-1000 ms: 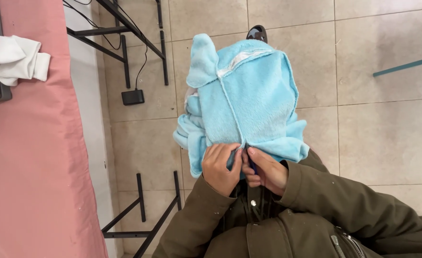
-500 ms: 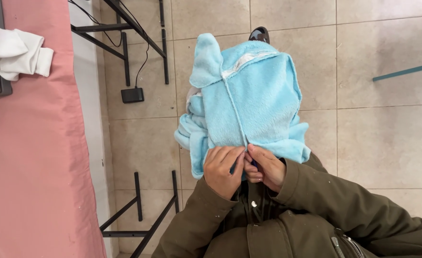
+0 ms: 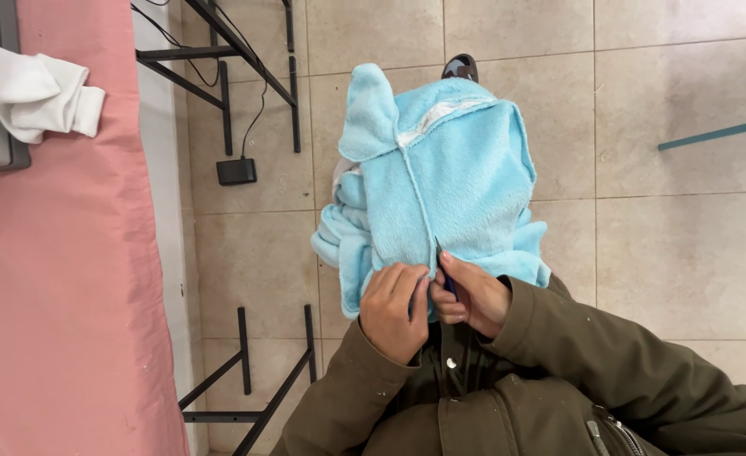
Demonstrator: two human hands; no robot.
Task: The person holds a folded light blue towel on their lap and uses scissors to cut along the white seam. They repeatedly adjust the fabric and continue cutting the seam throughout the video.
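Observation:
A fluffy light-blue garment [image 3: 440, 181] hangs in front of my chest, with a seam or zip line running down its middle. My left hand [image 3: 394, 308] pinches the bottom edge of the garment left of that line. Just beside it, my right hand [image 3: 473, 295] grips the edge on the right and holds a small dark blue piece at the seam's lower end. Both hands nearly touch. My olive-green jacket sleeves fill the lower frame.
A pink cloth-covered table [image 3: 61, 279] runs down the left side, with a folded white garment [image 3: 31, 97] on it. Black metal frame legs [image 3: 246, 380] and a black power adapter [image 3: 236, 171] with cable rest on the beige tiled floor. A shoe tip [image 3: 460, 67] shows above the garment.
The garment has shifted very slightly and my hands stay together at its bottom edge, fingers working at the seam. Nothing was released.

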